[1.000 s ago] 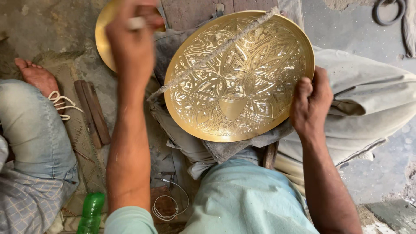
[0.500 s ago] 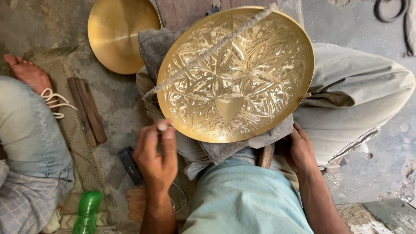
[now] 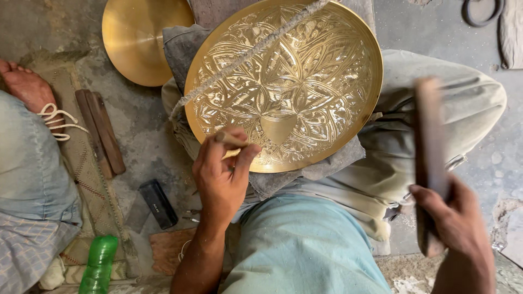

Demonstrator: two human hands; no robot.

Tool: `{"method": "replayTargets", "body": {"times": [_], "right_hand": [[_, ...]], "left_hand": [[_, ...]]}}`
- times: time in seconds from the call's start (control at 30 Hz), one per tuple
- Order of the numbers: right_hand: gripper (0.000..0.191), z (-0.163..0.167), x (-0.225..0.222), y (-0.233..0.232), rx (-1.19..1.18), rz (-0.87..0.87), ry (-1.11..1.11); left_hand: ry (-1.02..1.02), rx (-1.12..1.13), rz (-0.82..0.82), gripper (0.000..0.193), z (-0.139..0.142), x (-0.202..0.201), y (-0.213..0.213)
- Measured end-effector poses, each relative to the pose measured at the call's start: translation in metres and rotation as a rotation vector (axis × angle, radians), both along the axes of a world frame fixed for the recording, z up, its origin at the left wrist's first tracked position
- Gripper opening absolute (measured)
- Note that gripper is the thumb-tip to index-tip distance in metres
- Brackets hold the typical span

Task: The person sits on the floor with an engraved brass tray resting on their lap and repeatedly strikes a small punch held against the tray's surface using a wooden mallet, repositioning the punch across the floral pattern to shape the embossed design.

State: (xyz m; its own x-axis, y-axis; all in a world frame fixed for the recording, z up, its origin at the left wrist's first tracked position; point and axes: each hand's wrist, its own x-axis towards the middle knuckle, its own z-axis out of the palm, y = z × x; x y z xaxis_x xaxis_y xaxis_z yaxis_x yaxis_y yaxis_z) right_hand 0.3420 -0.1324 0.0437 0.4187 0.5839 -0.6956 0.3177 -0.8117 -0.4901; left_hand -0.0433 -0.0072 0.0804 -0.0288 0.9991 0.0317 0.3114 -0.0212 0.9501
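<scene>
Large round engraved brass plate (image 3: 283, 81) lying tilted on grey cloth (image 3: 327, 163) across the lap, a rough pale cord (image 3: 245, 54) stretched over its face; left hand (image 3: 223, 174) with grip closed on a thin pale chisel (image 3: 231, 140), tip at the plate's lower edge; right hand (image 3: 452, 223) with grip wrapped round a long dark wooden mallet (image 3: 430, 158), raised well right of the plate, blurred; plain brass dish (image 3: 141, 38) on the floor beyond; green plastic bottle (image 3: 98, 264) at lower left.

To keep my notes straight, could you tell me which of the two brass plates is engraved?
The large plate on the person's lap, patterned all over; the smaller one behind is plain.
</scene>
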Motion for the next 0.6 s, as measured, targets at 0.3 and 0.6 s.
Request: {"method": "replayTargets", "body": {"times": [0.3, 0.6], "right_hand": [[0.018, 0.038, -0.023, 0.054, 0.616, -0.201, -0.149], [0.020, -0.016, 0.066, 0.102, 0.801, 0.355, -0.329]], "left_hand": [[0.211, 0.443, 0.168, 0.023, -0.028, 0.079, 0.097], [0.279, 0.513, 0.263, 0.033, -0.040, 0.084, 0.106]]}}
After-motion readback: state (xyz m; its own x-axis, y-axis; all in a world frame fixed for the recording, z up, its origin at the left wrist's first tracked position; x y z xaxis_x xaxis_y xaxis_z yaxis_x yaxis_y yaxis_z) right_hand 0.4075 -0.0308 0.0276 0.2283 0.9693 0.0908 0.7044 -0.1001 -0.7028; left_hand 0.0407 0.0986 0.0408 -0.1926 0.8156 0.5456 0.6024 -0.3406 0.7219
